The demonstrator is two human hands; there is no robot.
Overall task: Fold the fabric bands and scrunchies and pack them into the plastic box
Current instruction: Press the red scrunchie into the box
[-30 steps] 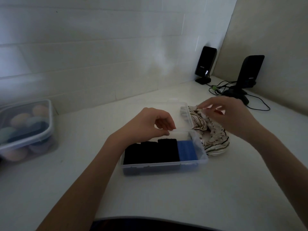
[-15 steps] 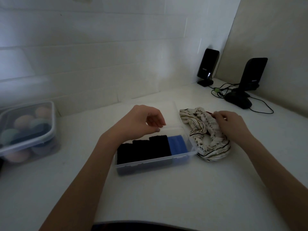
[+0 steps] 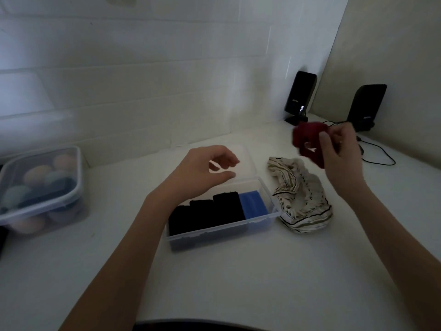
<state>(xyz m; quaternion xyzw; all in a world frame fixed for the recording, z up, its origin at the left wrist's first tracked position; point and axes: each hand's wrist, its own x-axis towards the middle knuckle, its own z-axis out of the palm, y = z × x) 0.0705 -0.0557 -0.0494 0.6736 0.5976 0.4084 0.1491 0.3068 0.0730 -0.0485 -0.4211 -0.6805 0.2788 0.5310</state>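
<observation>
- The right hand (image 3: pixel 338 151) pinches a dark red scrunchie (image 3: pixel 307 142) in the air, above and beyond the striped scrunchie (image 3: pixel 303 199), which lies on the white counter (image 3: pixel 238 283).
- The plastic box (image 3: pixel 224 230) sits down and to the left of the red scrunchie; its long axis runs left to right, with the striped scrunchie touching its right end.
- The left hand (image 3: pixel 205 170) hovers over the box's far half, fingers loosely curled and holding nothing, and is nearer the box.
- Three black bands (image 3: pixel 207 213) and a blue band (image 3: pixel 253 204) fill the near row; the far row looks free.
- A lidded tub (image 3: pixel 40 187) far left and two black speakers (image 3: pixel 300 96) behind stand clear of the likely path.
</observation>
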